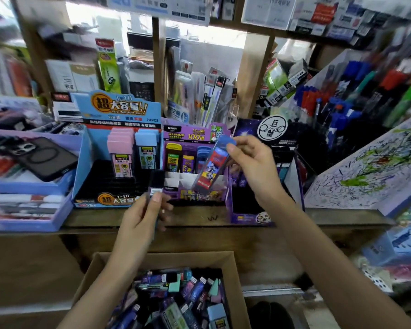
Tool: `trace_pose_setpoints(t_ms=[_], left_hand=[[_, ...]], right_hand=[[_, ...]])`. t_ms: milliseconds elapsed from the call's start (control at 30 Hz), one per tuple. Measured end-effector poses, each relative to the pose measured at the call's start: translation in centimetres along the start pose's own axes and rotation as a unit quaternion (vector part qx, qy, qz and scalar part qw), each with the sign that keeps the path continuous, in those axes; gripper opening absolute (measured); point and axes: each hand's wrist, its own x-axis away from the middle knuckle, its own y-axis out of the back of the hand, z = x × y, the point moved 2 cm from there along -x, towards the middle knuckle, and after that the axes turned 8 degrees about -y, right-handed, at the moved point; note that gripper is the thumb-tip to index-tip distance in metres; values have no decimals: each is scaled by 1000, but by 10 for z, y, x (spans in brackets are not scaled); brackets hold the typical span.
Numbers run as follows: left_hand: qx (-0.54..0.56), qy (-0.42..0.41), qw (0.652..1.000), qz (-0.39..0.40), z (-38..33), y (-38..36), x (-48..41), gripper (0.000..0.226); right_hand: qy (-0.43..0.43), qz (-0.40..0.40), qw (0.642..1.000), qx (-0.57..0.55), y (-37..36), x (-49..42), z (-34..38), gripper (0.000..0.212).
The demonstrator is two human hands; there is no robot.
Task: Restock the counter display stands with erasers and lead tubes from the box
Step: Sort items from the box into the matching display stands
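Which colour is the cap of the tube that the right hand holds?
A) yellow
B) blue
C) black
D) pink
B: the right hand pinches a blue-capped tube in front of the purple stand; the black-capped tube is in the left hand.

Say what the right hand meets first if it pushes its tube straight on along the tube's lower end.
Likely the white empty slots of the purple cardboard display stand, just under the blue-capped lead tube held by the right hand; depth is hard to judge.
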Motion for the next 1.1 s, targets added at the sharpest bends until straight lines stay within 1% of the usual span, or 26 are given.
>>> trace_pose_setpoints(t_ms=[100, 167, 267, 400, 500, 567, 667, 700, 767, 833, 867, 900, 933, 967, 1000, 1033, 1067, 1100], left_hand=[[-27, -2, 1000, -7, 2, 14, -5, 35], [-37, -3, 999, -14, 4, 20, -6, 33], [-36, -1, 999, -19, 7, 24, -5, 31], [-38, -17, 999, 7, 3, 26, 0, 37], [-37, -16, 999, 12, 1, 26, 1, 28], [-32, -8, 999, 12, 0, 26, 1, 23], [-10, 2, 1000, 27, -2, 24, 5, 20], [-1, 7, 999, 32, -3, 23, 6, 19], [16, 17, 999, 39, -6, 21, 8, 18], [20, 17, 998, 49, -9, 18, 9, 17], [18, 13, 998, 55, -10, 16, 10, 17], [18, 8, 998, 60, -11, 14, 11, 17], [19, 1, 998, 64, -12, 12, 11, 17], [21, -4, 997, 69, -13, 9, 10, 17], [22, -10, 997, 76, -14, 5, 10, 17], [21, -15, 996, 87, -15, 1, 9, 18], [20, -21, 995, 100, -15, -4, 8, 19], [18, -25, 993, 114, -15, -10, 7, 19]], right_hand=[[41, -14, 993, 108, 5, -20, 3, 10], [50, -12, 986, 161, 1, -28, -3, 6], [61, -4, 978, 201, -9, -34, -11, 9], [83, 11, 969, 232, -17, -37, -18, 11], [106, 9, 954, 280, -20, -39, -23, 15], [132, 7, 935, 330, -23, -38, -25, 17], [202, -1, 881, 428, -28, -36, -30, 18], [214, -7, 867, 451, -29, -36, -32, 19], [219, -21, 847, 484, -30, -36, -33, 20], [215, -24, 836, 505, -32, -34, -30, 25], [212, -22, 836, 506, -32, -32, -29, 27], [210, -22, 844, 493, -32, -28, -27, 28], [199, -20, 868, 454, -32, -22, -26, 25], [169, -10, 906, 387, -31, -14, -25, 20], [121, 16, 946, 302, -30, -5, -24, 13], [66, 60, 971, 222, -30, 5, -23, 9], [21, 106, 980, 164, -31, 15, -23, 9], [-6, 142, 981, 132, -31, 25, -23, 9]])
